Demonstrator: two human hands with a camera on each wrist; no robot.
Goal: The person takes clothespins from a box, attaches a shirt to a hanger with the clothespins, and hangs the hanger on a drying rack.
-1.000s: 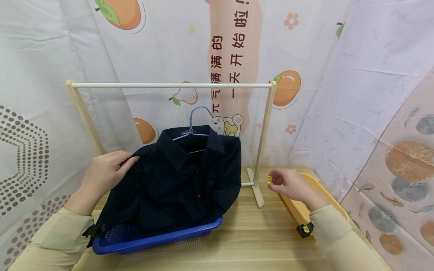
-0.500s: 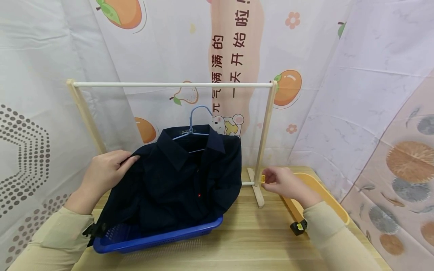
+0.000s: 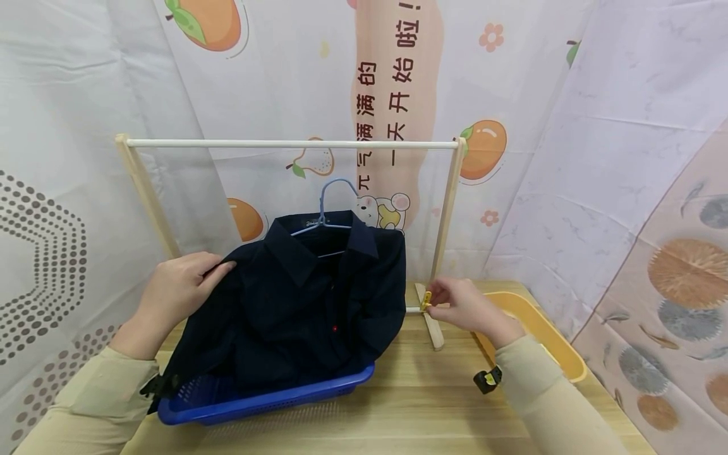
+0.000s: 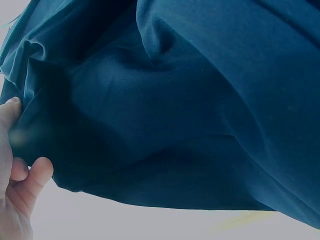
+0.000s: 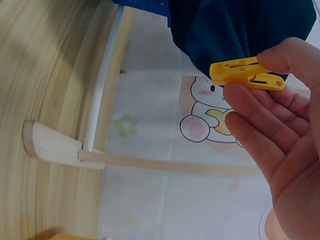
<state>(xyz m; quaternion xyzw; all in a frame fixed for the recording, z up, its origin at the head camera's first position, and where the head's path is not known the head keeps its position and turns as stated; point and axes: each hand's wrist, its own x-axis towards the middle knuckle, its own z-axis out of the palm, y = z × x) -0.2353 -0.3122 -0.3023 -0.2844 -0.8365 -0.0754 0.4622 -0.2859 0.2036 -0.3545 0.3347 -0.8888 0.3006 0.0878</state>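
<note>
A dark navy collared shirt (image 3: pixel 296 303) hangs over a light blue wire hanger (image 3: pixel 321 208), its lower part gathered in a blue plastic basket (image 3: pixel 267 401). My left hand (image 3: pixel 179 294) pinches the shirt at its left shoulder between thumb and fingers; the left wrist view shows the cloth (image 4: pixel 165 125) stretched away from those fingers. Off to the right, my right hand (image 3: pixel 469 308) holds a yellow clothespin (image 5: pixel 247 73) between thumb and fingertips. In the head view the clothespin overlaps the foot of the rack, short of the shirt's right sleeve.
A wooden drying rack with a white top bar (image 3: pixel 296 144) stands behind the shirt. Its right foot (image 3: pixel 433 332) rests on the wood-grain table (image 3: pixel 409 404). A yellow tray (image 3: pixel 560 341) sits at the right, partly behind my right forearm. Printed curtains (image 3: pixel 534 177) enclose the back and sides.
My right hand has moved left with the clothespin, from beside the yellow tray to the rack's right post. The left hand and the shirt have stayed in place.
</note>
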